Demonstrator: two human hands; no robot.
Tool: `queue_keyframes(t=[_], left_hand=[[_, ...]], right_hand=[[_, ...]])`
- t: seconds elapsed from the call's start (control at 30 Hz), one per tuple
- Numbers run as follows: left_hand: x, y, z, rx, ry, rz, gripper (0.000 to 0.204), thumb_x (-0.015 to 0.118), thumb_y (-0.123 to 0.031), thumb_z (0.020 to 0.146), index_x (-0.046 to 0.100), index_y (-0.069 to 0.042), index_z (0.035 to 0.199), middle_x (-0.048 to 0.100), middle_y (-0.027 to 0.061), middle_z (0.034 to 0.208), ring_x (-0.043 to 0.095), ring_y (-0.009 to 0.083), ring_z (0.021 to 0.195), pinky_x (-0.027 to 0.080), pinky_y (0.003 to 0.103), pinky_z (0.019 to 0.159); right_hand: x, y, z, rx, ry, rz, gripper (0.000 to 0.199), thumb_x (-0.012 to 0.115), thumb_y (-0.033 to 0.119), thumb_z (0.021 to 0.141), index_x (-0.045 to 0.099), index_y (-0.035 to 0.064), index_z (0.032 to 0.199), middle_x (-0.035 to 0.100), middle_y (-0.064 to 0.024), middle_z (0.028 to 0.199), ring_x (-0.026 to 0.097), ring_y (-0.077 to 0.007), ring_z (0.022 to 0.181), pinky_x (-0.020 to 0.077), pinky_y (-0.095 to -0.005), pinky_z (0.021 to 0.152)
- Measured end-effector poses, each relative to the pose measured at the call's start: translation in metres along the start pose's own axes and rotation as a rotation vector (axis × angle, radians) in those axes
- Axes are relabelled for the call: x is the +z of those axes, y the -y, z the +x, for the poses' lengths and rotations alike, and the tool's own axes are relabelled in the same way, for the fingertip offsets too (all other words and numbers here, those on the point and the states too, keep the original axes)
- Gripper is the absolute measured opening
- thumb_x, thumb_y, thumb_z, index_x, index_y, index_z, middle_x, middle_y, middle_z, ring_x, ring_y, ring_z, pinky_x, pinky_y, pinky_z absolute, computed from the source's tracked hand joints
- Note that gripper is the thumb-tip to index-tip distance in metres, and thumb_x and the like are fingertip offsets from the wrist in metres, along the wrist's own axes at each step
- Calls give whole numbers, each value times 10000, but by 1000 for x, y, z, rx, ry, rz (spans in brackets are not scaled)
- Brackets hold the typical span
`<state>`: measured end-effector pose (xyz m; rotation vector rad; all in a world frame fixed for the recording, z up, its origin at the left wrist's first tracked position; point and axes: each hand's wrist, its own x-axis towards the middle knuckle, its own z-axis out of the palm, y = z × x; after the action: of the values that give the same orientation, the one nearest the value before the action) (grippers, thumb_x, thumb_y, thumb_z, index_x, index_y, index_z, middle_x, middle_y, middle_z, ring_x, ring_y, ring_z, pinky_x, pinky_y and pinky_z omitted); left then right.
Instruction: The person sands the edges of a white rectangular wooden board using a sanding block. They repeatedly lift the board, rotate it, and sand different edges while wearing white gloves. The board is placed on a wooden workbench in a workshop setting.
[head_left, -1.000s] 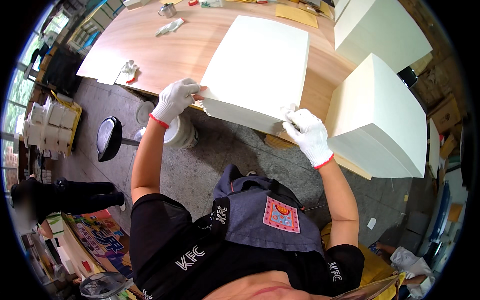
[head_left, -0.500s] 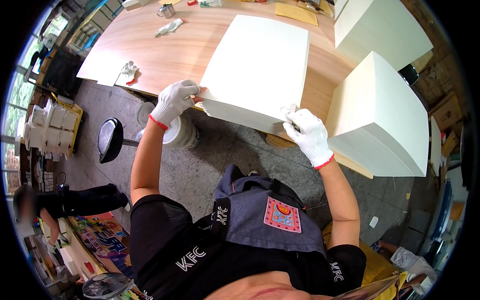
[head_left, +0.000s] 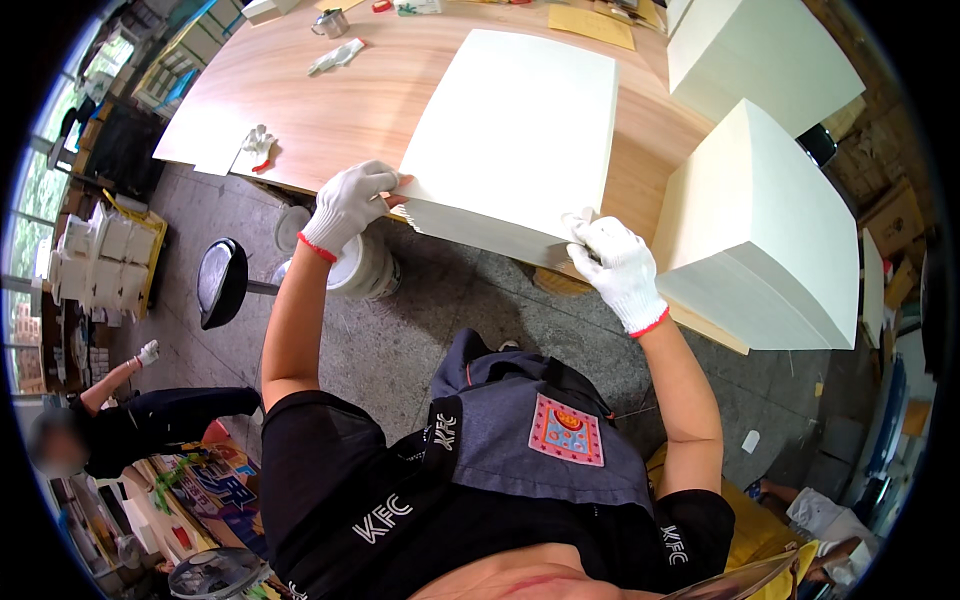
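In front of me on the wooden table lies a stack of white paper sheets (head_left: 515, 120), its front edge hanging slightly over the table's near edge. The sheet edges look uneven and ridged at the near left corner. My left hand (head_left: 352, 205), in a white knit glove with a red cuff and bare fingertips, pinches that corner. At the near right corner my right hand (head_left: 615, 262), gloved alike, grips the stack's edge with curled fingers. How many sheets each hand holds is hidden.
Tall white paper stacks (head_left: 765, 235) stand right of my right hand. Loose gloves (head_left: 258, 147) and a metal cup (head_left: 331, 23) lie on the table (head_left: 300, 110). Below its edge are a white bucket (head_left: 362, 268) and a black stool (head_left: 221, 282). A co-worker (head_left: 150, 420) is at the left.
My hands and the paper stack stay practically in place. The co-worker at the left has raised a gloved hand outward from the bench.
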<state>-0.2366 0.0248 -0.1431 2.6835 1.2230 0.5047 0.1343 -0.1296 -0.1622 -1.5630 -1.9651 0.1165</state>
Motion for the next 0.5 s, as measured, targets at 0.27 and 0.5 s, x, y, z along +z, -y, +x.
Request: queue_keyframes(t=[0.27,0.5], left_hand=[[4,3,-2,14,-23,6,156,802,-187,816,719,-94,911,707,57,994,686,289,846,550,391,717],[3,-6,-4,-21,-7,-22,109,756,-106,876,719,-37,952,700,74,1037,703,264,887,563,354,758]], right_hand=[[4,0,-1,-23,-29,8,322,742,169,851,748,239,1166,619,-27,868,675,-220,752,575,-362,650],[5,-1,-9,-99,-51,-103,412,762,158,837,714,231,1240,585,-24,899,651,-219,799,560,-353,665]])
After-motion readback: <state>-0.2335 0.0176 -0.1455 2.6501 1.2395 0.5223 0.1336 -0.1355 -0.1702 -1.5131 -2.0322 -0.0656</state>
